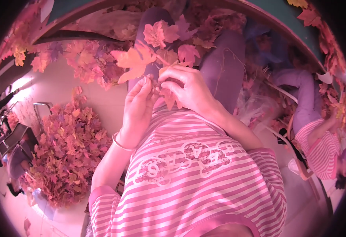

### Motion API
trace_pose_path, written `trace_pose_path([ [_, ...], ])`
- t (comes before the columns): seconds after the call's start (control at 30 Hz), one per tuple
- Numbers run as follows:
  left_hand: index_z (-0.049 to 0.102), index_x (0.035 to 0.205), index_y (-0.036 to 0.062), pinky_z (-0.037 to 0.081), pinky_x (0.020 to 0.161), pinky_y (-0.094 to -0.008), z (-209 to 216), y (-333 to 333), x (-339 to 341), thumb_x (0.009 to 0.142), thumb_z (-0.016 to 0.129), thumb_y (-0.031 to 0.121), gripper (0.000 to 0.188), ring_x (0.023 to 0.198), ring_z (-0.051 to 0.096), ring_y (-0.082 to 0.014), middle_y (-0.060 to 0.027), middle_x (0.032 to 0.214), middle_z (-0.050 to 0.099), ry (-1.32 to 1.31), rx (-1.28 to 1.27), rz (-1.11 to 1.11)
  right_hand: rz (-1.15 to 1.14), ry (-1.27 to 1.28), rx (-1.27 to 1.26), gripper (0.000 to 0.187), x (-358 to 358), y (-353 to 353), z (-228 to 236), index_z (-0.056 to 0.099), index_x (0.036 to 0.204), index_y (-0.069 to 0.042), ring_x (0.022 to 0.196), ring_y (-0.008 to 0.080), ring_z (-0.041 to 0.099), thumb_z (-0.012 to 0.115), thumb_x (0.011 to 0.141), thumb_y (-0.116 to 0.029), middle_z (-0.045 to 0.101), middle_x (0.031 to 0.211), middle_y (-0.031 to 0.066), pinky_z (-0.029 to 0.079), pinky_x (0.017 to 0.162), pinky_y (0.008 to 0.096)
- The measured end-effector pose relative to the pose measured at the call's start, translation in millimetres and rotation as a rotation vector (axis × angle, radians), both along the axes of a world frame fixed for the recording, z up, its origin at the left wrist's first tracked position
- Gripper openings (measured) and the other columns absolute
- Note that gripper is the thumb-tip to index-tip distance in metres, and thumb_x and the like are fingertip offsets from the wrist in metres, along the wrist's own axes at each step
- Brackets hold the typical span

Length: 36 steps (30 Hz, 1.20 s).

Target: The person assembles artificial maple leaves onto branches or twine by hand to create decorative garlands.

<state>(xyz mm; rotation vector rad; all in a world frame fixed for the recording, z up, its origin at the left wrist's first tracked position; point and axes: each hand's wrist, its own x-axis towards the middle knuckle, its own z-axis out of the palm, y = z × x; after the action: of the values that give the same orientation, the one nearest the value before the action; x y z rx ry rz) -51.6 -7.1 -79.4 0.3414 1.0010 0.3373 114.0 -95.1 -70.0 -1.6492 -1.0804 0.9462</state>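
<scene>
Head view, one moment, catalogued around the sprig of artificial maple leaves (135, 61) held up over the person's lap. Item one: left hand (138, 103), just below the sprig, thumb and fingertips pressed together on the lower end of its stem, a thin bangle (119, 144) on the wrist beneath. Item two: right hand (186, 89), just right of the sprig and touching the left, fingers curled and closed over a small orange leaf (169, 98) at the same junction; whether they also pinch the stem itself cannot be told. Item three: loose leaves of the same kind (169, 35) lying above the sprig on the purple trouser legs (220, 63). Item four: a large heap of orange and red leaves (68, 146) well below and left of the sprig, on a pale floor (101, 98). Item five: a second person in a matching striped top (321, 148), far right of the sprig, seated among more foliage; their hands are not clearly shown. Step in hand, as judged: joining or seating a single leaf onto the sprig's stem. Next move, as judged, calls for a steady pinch from the left while the right presses the leaf home without bending the thin stem.
</scene>
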Motion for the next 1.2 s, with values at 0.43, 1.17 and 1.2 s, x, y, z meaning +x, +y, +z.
trace_pose_path([
  [0.43, 0.063, 0.118, 0.003, 0.05, 0.09, -0.0235, 15, -5, 27, 0.106, 0.055, 0.015, 0.018, 0.095, 0.06, -0.0108, -0.003, 0.105, 0.065, -0.221, 0.172, 0.044, -0.268, 0.223, 0.023, 0.014, -5, -11, 22, 0.067, 0.103, 0.004, 0.097, 0.0121, 0.069, 0.068, 0.09, 0.009, 0.066, 0.108, 0.0057, 0.057, 0.084, 0.0239],
  [1.17, 0.06, 0.111, 0.0111, 0.053, 0.082, -0.0318, -14, 10, 51, 0.108, 0.051, 0.018, 0.012, 0.091, 0.06, -0.0145, -0.0023, 0.103, 0.065, -0.276, -0.038, -0.298, -0.045, -0.469, 0.194, 0.007, 28, -16, 0, 0.06, 0.088, -0.005, 0.083, 0.0296, 0.064, 0.065, 0.086, -0.009, 0.056, 0.092, 0.0109, 0.054, 0.067, 0.0386],
  [1.2, 0.06, 0.111, 0.0112, 0.053, 0.082, -0.0309, -8, 10, 55, 0.108, 0.051, 0.017, 0.011, 0.091, 0.06, -0.0137, -0.0027, 0.104, 0.065, -0.241, -0.05, -0.286, -0.083, -0.603, 0.278, 0.008, 45, -16, 15, 0.061, 0.09, -0.005, 0.084, 0.0287, 0.064, 0.067, 0.086, -0.01, 0.056, 0.09, 0.0102, 0.055, 0.066, 0.0383],
])
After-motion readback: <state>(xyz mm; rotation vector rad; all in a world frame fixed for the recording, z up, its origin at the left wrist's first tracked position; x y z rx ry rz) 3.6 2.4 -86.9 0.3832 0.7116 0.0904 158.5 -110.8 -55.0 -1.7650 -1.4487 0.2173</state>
